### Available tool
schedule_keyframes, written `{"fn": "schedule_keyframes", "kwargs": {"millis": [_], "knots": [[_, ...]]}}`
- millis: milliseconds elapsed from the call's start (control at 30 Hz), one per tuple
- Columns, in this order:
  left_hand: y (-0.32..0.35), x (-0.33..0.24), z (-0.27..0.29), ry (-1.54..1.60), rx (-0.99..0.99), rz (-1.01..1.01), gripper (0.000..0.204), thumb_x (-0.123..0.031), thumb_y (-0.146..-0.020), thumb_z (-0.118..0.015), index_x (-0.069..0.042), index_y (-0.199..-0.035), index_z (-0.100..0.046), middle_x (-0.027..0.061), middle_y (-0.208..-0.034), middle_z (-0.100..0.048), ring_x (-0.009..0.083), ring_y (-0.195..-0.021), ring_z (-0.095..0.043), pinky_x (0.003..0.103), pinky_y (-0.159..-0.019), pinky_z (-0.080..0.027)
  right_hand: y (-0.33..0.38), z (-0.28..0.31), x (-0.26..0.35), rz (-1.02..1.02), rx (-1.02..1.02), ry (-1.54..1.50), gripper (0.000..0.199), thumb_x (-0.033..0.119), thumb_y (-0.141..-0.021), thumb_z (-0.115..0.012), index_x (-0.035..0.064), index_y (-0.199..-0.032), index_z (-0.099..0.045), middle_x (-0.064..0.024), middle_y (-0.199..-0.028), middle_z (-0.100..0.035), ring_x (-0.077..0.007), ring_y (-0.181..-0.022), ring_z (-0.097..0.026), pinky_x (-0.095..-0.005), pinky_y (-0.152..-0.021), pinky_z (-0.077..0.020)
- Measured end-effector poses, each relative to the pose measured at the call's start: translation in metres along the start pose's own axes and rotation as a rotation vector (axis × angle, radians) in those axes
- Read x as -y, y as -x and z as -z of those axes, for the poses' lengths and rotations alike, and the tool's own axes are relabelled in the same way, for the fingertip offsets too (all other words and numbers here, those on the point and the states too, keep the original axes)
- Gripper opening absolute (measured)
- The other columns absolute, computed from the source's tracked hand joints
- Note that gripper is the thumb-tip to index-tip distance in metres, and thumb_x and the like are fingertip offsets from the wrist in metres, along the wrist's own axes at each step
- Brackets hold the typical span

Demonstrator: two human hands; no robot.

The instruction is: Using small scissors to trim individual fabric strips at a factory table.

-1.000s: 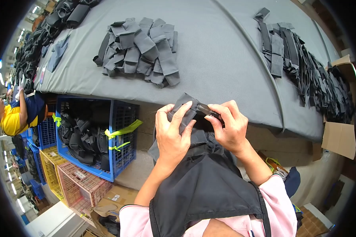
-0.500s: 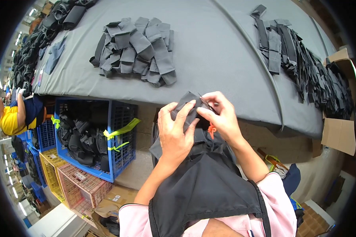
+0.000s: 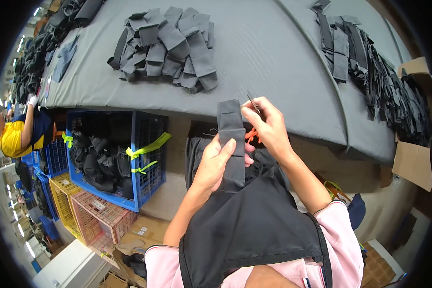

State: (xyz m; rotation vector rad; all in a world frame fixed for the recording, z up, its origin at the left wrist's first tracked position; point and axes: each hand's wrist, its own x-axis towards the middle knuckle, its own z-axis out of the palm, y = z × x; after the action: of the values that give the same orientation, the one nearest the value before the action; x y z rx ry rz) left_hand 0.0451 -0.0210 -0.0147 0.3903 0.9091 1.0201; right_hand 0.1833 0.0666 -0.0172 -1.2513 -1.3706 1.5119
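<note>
My left hand (image 3: 215,163) pinches the grey strip (image 3: 233,125), thumb on its face, fingers wrapped behind with their tips past its three-o'clock edge. The strip lies in the middle of my view, its long side running roughly twelve to six, its far end near the edge of the bench (image 3: 273,62). My right hand (image 3: 269,122), just beside it at two o'clock, is closed round slim metal snips (image 3: 251,100), tips towards eleven, with something orange below the palm.

To do this well, I should hold the strip flat under the thumb, tilt its edge into clear sight and point the blades away from my left fingers.

Between eight and nine o'clock, the blue crate (image 3: 136,163) holds jumbled black pieces (image 3: 98,161). The yellow crate (image 3: 62,192) and pink crate (image 3: 98,213) sit beyond, towards eight; their contents I cannot make out. At three, a carton (image 3: 412,168) stands beside dark strips (image 3: 369,81) heaped on the bench.
</note>
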Motion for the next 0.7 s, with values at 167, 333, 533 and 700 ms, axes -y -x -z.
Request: {"fn": "schedule_keyframes", "kwargs": {"millis": [167,333,533,700], "knots": [[-0.002,-0.013,-0.008,-0.094,-0.185,-0.073,0.029,-0.021,-0.095,-0.051,0.000,-0.114,-0.045,0.0165,-0.092,-0.064,0.0199,-0.068,-0.065,0.030,-0.061,-0.054,0.032,0.023,0.000,0.495,-0.135,0.511,0.027,0.004,-0.072,-0.071,0.0033,-0.095,-0.058,-0.0063,-0.080,-0.056,-0.0146,-0.058,-0.053,-0.0262,-0.052,-0.0436],[-0.001,-0.015,-0.014,-0.105,-0.172,-0.074,0.028,-0.019,-0.094,-0.051,0.000,-0.114,-0.045,0.0160,-0.090,-0.064,0.0198,-0.065,-0.064,0.029,-0.059,-0.054,0.036,0.022,0.006,0.620,-0.087,0.600,0.026,0.007,-0.069,-0.072,0.0047,-0.092,-0.060,-0.0055,-0.076,-0.057,-0.0189,-0.054,-0.055,-0.0300,-0.049,-0.0433],[0.003,-0.015,-0.018,-0.076,-0.167,-0.060,0.027,-0.018,-0.094,-0.051,0.000,-0.114,-0.044,0.0154,-0.089,-0.064,0.0194,-0.063,-0.064,0.029,-0.057,-0.054,0.032,0.021,0.001,0.779,-0.064,0.789,0.026,0.010,-0.069,-0.072,0.0060,-0.092,-0.061,-0.0045,-0.072,-0.056,-0.0210,-0.056,-0.056,-0.0308,-0.049,-0.0430],[0.002,-0.013,-0.016,-0.082,-0.157,-0.049,0.029,-0.018,-0.094,-0.052,0.000,-0.115,-0.043,0.0153,-0.089,-0.064,0.0194,-0.063,-0.064,0.028,-0.057,-0.054,0.034,0.019,-0.004,0.775,-0.121,0.684,0.025,0.008,-0.068,-0.072,0.0057,-0.091,-0.061,-0.0043,-0.072,-0.056,-0.0211,-0.055,-0.056,-0.0305,-0.049,-0.0432]]}}
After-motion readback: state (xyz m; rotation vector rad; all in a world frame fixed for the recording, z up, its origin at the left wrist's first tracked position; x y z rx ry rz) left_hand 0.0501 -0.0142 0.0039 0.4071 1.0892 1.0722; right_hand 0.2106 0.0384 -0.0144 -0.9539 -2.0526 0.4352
